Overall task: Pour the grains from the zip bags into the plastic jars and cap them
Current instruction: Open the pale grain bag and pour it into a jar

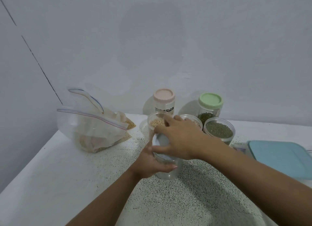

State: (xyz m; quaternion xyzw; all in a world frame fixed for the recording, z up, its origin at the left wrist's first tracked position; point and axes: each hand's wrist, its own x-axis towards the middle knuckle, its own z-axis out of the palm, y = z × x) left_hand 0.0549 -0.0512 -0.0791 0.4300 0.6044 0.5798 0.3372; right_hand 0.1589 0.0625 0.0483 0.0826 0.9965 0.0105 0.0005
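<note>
Clear jar (168, 172) mid-frame gripped by left hand (150, 165), right hand (179, 139) grasping its lid (160, 141); pink-lidded jar (164, 100) and green-lidded jar (210, 105) capped, three open jars (219, 131) uncapped, zip bags (91, 129) part-full.

A: What is the tabletop (101, 166) like?
B: Stone-like, speckled, matt, faintly grainy.
A: And the zip bags (87, 124)?
B: Thin clear plastic, glossy and creased.
A: The rest?
B: The clear jar (167, 173) is smooth plastic; its pale cap (160, 140), the pink lid (164, 94) and the green lid (210, 99) are opaque plastic, duller. The blue lid (280, 156) is smooth plastic; the wall (152, 39), matt paint.
</note>
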